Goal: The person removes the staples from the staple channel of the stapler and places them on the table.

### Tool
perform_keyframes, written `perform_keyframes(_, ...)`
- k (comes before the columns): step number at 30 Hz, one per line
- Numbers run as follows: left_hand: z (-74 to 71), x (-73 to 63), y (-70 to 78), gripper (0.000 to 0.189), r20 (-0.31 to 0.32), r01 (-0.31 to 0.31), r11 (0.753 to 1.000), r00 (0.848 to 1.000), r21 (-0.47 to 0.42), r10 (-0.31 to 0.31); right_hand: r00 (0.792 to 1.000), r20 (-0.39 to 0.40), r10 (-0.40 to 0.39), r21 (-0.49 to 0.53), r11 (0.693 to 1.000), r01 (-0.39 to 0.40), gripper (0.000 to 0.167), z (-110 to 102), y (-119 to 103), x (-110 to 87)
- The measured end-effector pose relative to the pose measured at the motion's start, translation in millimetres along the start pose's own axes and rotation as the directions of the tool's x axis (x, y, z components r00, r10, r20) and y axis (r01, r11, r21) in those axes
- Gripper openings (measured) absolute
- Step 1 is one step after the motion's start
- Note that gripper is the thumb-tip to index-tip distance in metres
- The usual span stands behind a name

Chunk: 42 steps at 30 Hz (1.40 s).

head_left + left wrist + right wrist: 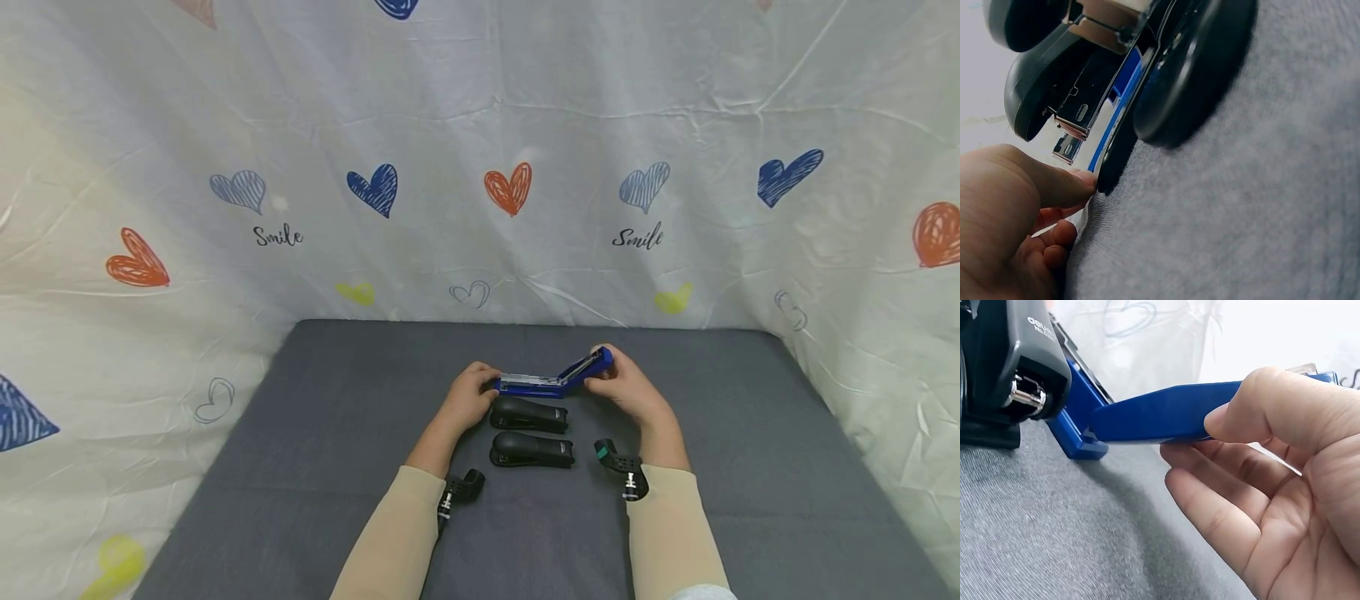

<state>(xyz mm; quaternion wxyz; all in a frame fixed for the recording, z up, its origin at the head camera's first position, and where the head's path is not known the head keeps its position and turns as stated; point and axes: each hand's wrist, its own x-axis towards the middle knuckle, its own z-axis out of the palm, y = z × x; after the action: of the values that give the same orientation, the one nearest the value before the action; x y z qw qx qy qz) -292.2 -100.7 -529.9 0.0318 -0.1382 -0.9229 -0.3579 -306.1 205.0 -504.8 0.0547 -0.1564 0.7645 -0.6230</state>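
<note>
A blue stapler (555,390) lies folded open near the back of the table, its metal staple track exposed. My left hand (467,400) pinches its left end, the thumb at the tip of the blue strip in the left wrist view. At the other end, my right hand (636,387) grips the raised blue arm (1166,412) between thumb and fingers. That arm tilts up to the right from the hinge. Just in front of the blue stapler lies a black stapler (528,415), close to my left fingers. A second black stapler (532,450) lies parallel, nearer to me.
Everything rests on a grey cloth-covered table (360,433). Behind it hangs a white curtain (442,250) printed with hearts, meeting the table's back edge. Black cameras (468,486) are strapped to both wrists, close to the nearer black stapler.
</note>
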Motion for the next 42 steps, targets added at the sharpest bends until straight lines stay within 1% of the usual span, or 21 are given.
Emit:
perform_keyframes(6,1.2,0.4,-0.7,0.030,0.001,0.001,1.000,1.000,-0.003,-0.001,0.997,-0.028,0.070,-0.049,0.996,-0.072,0.037,-6.6,0.2,-2.3)
perform_keyframes(10,1.3,0.1,0.8,0.030,-0.002,0.000,1.000,1.000,-0.003,0.000,0.994,-0.053,0.093,-0.126,0.987,-0.099,0.037,-9.9,-0.6,-5.7)
perform_keyframes(12,1.2,0.1,1.4,0.029,-0.004,0.000,1.000,1.000,-0.006,0.000,0.991,-0.074,0.108,-0.180,0.976,-0.120,0.037,-12.0,-0.1,-6.7)
perform_keyframes(14,1.2,0.2,1.6,0.029,-0.004,0.002,1.000,1.000,-0.008,-0.002,0.988,-0.093,0.126,-0.234,0.961,-0.144,0.038,-14.0,0.4,-7.4)
perform_keyframes(16,1.2,0.1,1.6,0.029,-0.004,0.003,1.000,1.000,-0.009,-0.003,0.984,-0.110,0.143,-0.295,0.940,-0.169,0.039,-15.6,0.0,-7.9)
perform_keyframes(19,1.3,0.2,0.9,0.029,-0.007,0.000,1.000,1.000,-0.009,0.000,0.980,-0.124,0.153,-0.387,0.902,-0.190,0.040,-16.7,-2.4,-8.3)
perform_keyframes(23,1.7,0.6,0.2,0.030,-0.003,-0.003,1.000,1.000,-0.010,0.003,0.976,-0.142,0.166,-0.474,0.854,-0.215,0.039,-16.2,-7.3,-8.4)
perform_keyframes(27,1.7,-0.1,0.2,0.030,0.004,0.000,1.000,1.000,-0.006,0.000,0.967,-0.161,0.196,-0.514,0.820,-0.252,0.038,-14.9,-10.2,-7.5)
perform_keyframes(31,1.3,-0.8,0.2,0.030,0.003,-0.003,1.000,1.000,-0.008,0.003,0.960,-0.176,0.220,-0.540,0.794,-0.281,0.038,-13.5,-12.4,-6.0)
perform_keyframes(34,1.2,-0.3,-0.1,0.030,-0.002,-0.007,1.000,1.000,-0.011,0.007,0.956,-0.179,0.231,-0.549,0.783,-0.292,0.038,-12.6,-14.5,-5.3)
perform_keyframes(42,1.8,0.0,-1.1,0.030,-0.004,-0.006,1.000,1.000,-0.010,0.006,0.953,-0.171,0.249,-0.561,0.771,-0.302,0.041,-9.5,-18.9,-5.4)
